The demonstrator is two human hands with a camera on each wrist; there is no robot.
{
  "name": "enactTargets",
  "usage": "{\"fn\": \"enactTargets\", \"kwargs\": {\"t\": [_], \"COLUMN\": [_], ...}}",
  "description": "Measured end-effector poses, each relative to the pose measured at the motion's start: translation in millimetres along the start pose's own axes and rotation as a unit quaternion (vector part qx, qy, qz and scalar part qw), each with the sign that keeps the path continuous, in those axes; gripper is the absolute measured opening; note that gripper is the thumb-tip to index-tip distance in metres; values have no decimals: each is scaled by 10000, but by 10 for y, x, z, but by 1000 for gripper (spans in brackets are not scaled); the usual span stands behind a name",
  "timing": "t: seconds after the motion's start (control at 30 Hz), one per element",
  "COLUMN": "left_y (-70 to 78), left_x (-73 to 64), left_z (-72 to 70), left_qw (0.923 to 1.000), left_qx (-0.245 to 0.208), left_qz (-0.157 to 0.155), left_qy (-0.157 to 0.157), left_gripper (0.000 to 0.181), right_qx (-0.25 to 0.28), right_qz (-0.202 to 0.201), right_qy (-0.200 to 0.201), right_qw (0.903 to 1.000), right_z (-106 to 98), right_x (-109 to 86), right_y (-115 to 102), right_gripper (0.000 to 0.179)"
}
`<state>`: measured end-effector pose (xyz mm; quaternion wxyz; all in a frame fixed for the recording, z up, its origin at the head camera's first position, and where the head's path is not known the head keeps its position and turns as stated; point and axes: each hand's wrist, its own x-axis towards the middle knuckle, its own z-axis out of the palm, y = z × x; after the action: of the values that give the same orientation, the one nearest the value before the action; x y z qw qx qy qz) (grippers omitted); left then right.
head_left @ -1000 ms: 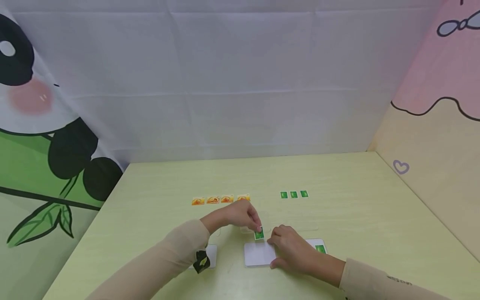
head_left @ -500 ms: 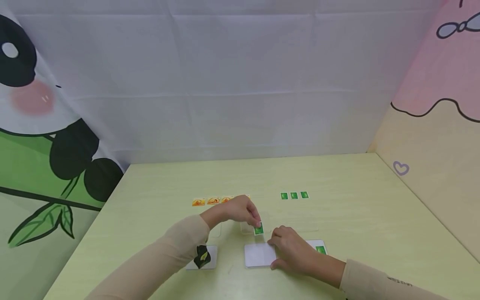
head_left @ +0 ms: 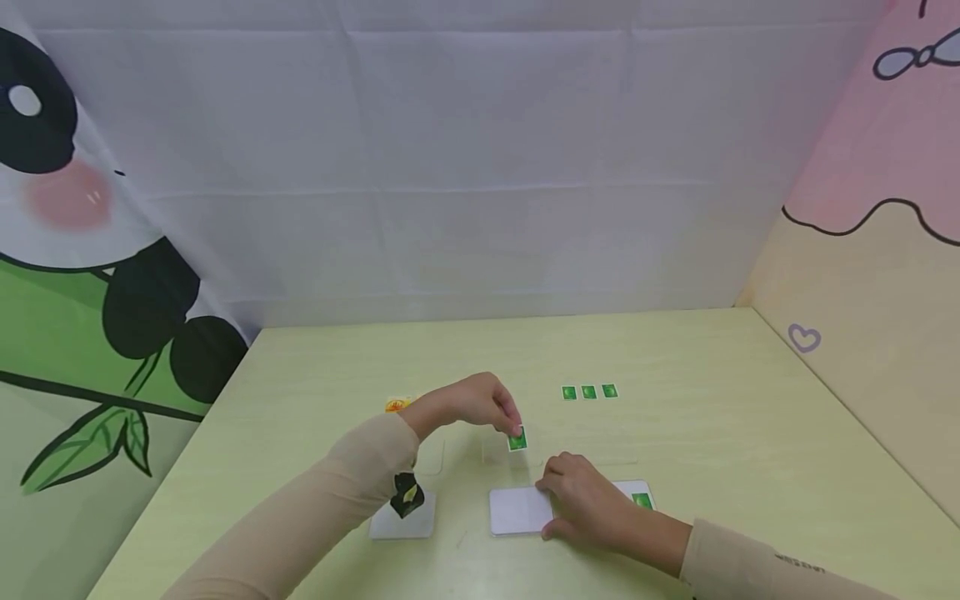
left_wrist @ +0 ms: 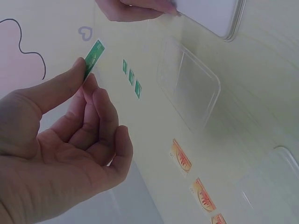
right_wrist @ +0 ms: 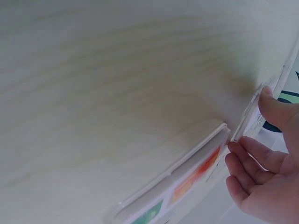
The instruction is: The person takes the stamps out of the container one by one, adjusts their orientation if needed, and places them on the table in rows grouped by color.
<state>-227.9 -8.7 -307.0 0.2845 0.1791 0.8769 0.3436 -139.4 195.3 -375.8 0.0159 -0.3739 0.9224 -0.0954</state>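
Observation:
My left hand [head_left: 480, 402] pinches a small green card [head_left: 517, 439] between thumb and fingertips. In the left wrist view the green card [left_wrist: 95, 57] stands up from the grip, clear of the table, while the other fingers curl loosely. My right hand [head_left: 588, 504] holds the right side of a flat white case [head_left: 517, 512], thumb at its near corner and fingers at its far one. A row of 3 green cards [head_left: 588, 392] lies farther back. Orange cards [left_wrist: 181, 157] lie in another row, mostly hidden behind the left forearm in the head view.
Clear plastic lids [left_wrist: 189, 88] lie between the cases and the card rows. Another white case [head_left: 401, 527] sits partly under the left cuff. To the right, a case [right_wrist: 168, 190] holding orange and green cards is partly covered by my right hand in the head view.
My left hand has moved away from me, carrying the green card from beside the white case toward the far side. Its arm now covers most orange cards. The right hand stays still.

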Motion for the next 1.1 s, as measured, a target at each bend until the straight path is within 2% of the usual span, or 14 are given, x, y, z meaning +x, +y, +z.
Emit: {"fn": "enactTargets", "kwargs": {"t": [0.27, 0.7, 1.1], "left_y": [0, 21, 47], "left_x": [19, 66, 86], "left_z": [-17, -87, -112], "left_qw": [10000, 9992, 9991], "left_qx": [-8, 11, -97], "left_qz": [7, 57, -4], "left_qy": [-64, -403, -413], "left_gripper": [13, 14, 13], "right_qx": [-10, 26, -145], "right_qz": [-27, -29, -111], "right_qy": [16, -26, 50], "right_qw": [10000, 10000, 9998], "right_z": [-16, -32, -38], "right_x": [-4, -4, -8], "right_y": [-10, -17, -34], "right_gripper": [50, 50, 50]}}
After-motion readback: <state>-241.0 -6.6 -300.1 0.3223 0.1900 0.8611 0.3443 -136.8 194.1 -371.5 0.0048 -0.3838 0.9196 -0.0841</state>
